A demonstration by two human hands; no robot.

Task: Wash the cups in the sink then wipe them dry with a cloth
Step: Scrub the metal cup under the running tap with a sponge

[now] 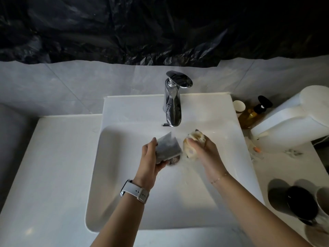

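1. Left hand [151, 157] grips a clear cup [168, 148] over the sink [124, 175] drain; wet glass may slip.
2. Right hand [204, 150] clutches a cloth [192, 145]; splashing likely.
3. Further cups [302, 202] crowd the tabletop's right edge; an elbow could topple them.

Two hands, left [151, 155] and right [204, 150], were over one sink [124, 175]. One glass cup [167, 148], one sponge [193, 145], one faucet [173, 104], one pump bottle [252, 113] and one paper cup [239, 106] were visible.

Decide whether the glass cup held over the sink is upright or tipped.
Tipped: the glass cup lies slanted in the left hand above the sink.
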